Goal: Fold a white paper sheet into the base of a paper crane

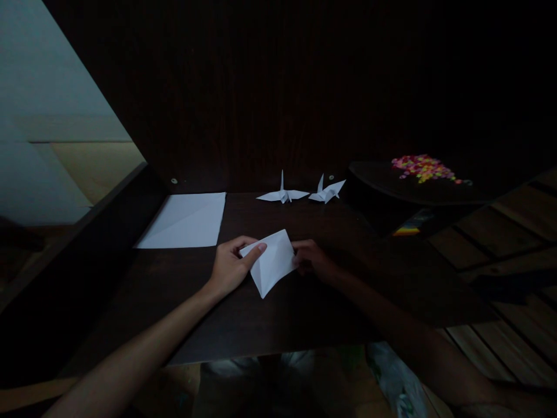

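A folded white paper square lies tilted like a diamond on the dark wooden desk. My left hand pinches its left corner, thumb on top of the paper. My right hand grips its right edge with curled fingers. Both forearms reach in from the bottom of the view.
A flat white sheet lies at the back left of the desk. Two finished white paper cranes stand at the back by the dark wall. A dark round surface with small coloured pieces sits to the right. The room is dim.
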A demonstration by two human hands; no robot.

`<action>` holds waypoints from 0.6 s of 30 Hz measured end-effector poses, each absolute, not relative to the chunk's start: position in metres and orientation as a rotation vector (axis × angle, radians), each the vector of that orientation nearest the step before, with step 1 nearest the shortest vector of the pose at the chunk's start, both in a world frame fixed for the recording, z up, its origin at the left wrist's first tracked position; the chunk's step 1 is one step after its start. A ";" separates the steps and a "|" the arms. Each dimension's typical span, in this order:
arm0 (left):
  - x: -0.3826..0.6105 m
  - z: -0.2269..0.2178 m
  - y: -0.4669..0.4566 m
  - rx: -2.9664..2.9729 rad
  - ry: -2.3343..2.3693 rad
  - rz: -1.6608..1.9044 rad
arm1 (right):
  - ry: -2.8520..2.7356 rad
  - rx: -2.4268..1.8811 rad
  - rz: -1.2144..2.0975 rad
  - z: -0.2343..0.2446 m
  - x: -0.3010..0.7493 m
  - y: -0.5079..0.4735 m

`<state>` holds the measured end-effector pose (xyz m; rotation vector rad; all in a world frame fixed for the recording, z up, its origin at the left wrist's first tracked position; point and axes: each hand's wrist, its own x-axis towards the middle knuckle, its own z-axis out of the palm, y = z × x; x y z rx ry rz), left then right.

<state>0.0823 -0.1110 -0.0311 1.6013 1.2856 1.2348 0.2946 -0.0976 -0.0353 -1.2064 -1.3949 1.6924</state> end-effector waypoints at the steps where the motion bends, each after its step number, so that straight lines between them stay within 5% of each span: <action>1: 0.084 -0.033 -0.111 1.615 1.301 1.246 | -1.354 -1.232 1.683 -0.036 0.293 -0.097; 18: 0.082 -0.038 -0.088 1.021 1.223 1.350 | -1.290 -1.193 1.558 -0.038 0.288 -0.089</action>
